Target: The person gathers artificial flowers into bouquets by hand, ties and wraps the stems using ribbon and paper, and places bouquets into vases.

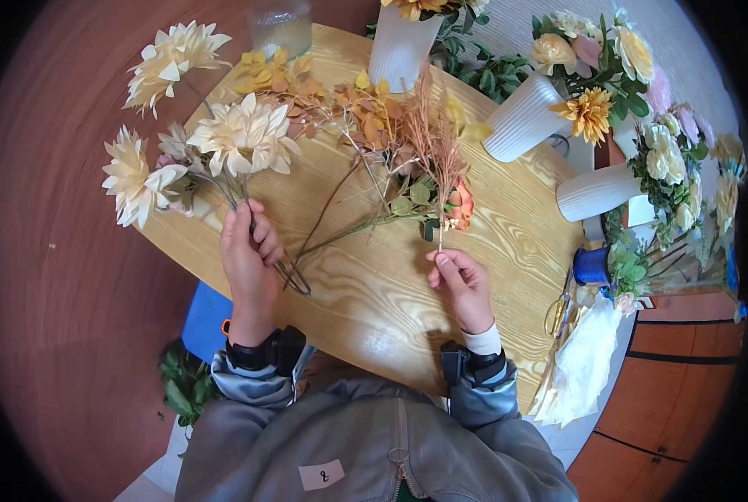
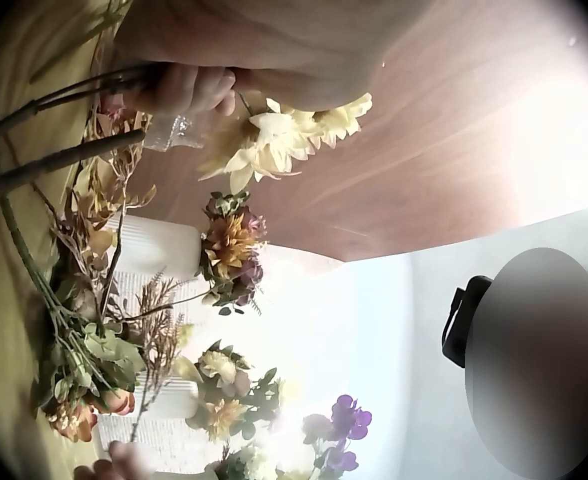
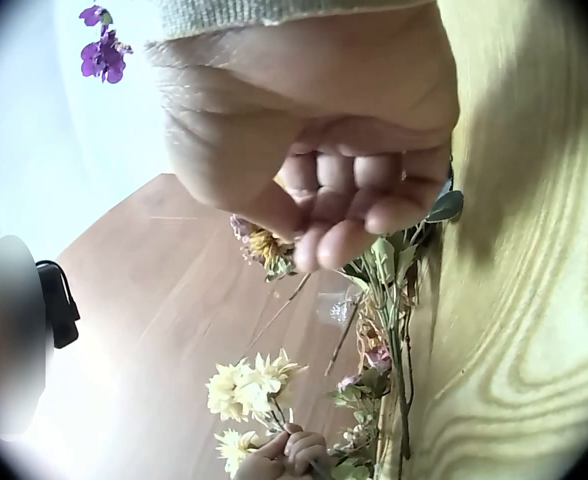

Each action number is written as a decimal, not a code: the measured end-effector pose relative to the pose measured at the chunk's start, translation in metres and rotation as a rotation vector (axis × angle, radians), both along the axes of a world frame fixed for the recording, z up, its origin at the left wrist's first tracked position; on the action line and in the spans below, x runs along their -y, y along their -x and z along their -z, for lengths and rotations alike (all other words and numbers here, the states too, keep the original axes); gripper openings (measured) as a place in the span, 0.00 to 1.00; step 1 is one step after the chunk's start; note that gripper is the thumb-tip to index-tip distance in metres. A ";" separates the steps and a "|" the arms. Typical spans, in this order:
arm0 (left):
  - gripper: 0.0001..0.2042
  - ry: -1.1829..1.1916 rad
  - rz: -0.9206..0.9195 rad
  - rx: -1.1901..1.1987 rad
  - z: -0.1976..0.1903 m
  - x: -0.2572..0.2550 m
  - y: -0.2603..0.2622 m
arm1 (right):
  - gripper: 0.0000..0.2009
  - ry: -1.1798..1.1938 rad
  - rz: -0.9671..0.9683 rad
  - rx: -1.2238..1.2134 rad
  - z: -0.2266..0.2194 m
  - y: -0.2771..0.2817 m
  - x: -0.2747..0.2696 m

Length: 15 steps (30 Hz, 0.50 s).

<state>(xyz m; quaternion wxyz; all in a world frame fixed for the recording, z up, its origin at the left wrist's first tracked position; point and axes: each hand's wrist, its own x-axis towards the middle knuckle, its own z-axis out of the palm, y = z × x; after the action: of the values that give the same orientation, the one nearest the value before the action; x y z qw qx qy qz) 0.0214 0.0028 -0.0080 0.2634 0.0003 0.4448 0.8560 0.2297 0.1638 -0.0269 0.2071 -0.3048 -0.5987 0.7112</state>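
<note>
My left hand point(image 1: 250, 255) grips the dark stems of a bunch of cream artificial flowers point(image 1: 244, 138), whose heads spread above and left of the fist. The bent lower stem ends loop out below the palm, over the table. Between thumb and fingertips, my right hand point(image 1: 464, 284) pinches the thin stem of a reddish-brown grass sprig point(image 1: 432, 125), its plume pointing away from me. Behind that stem lies an orange flower point(image 1: 460, 206) with green leaves. A branch of yellow-orange leaves point(image 1: 374, 109) and other loose stems lie between the hands, farther back on the table.
The round wooden table point(image 1: 374, 326) carries a white ribbed vase point(image 1: 403, 50) and a glass jar point(image 1: 282, 29) at the back. More white vases point(image 1: 529, 117) of flowers lean at right. Nearby are a blue ribbon spool point(image 1: 591, 266), scissors point(image 1: 555, 316) and white wrapping sheets point(image 1: 587, 360).
</note>
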 end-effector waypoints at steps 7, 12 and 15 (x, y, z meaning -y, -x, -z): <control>0.08 -0.017 0.002 0.001 0.001 0.005 0.004 | 0.07 -0.369 0.314 -0.042 -0.001 0.018 0.006; 0.09 0.001 0.021 -0.005 0.001 0.011 0.008 | 0.07 -0.747 0.394 -0.070 -0.031 0.011 0.022; 0.09 0.022 0.015 0.023 0.002 0.007 0.006 | 0.09 -0.783 -0.114 -0.077 -0.056 0.018 0.037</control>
<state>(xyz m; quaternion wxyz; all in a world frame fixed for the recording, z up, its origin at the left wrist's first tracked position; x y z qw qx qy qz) 0.0152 -0.0046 -0.0104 0.2752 -0.0092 0.4510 0.8490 0.2116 0.1267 0.0289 0.2900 -0.1424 -0.8323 0.4504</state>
